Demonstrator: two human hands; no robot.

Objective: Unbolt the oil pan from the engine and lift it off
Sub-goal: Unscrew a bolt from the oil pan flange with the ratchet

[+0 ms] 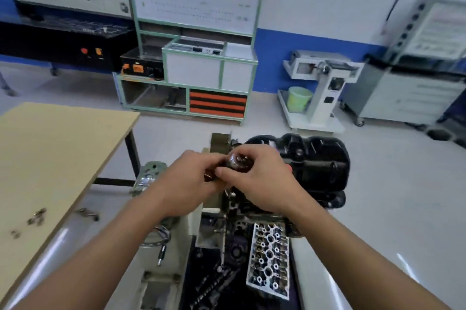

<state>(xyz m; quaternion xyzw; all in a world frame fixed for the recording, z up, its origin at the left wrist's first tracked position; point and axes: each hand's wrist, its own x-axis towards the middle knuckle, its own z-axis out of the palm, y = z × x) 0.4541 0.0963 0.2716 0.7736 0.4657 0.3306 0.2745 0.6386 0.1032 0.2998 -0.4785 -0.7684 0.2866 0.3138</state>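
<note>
Left edge: tan wooden tabletop [50, 148] is running out of the picture, its near corner cut off. Small loose metal bolts [36, 217] are lying scattered on it, smeared by blur; count not readable. Just past the table edge a bent grey metal piece [88, 214] is lying, shape unclear. Further right a braided grey cable with a plug end [158, 236] is hanging beside the beige engine stand frame [191, 224]. Centre: left hand [186, 178] and right hand [262, 181] are meeting above the engine, both with fingers curled around one small dark cylindrical object with a glossy reddish-brown end [234, 162]. The fingers are covering most of it and the blur is hiding the rest, so what it is cannot be told. Behind and right of the right hand, the black ribbed oil pan [315, 158] is sitting on top of the engine, its near-left part hidden by that hand. Its flange bolts are not discernible. Below, the silver cylinder head with round ports [269, 256] is lying flat, one corner passing under the right forearm. Far right background: pale green bucket [298, 99] is standing on a white cart base.
</note>
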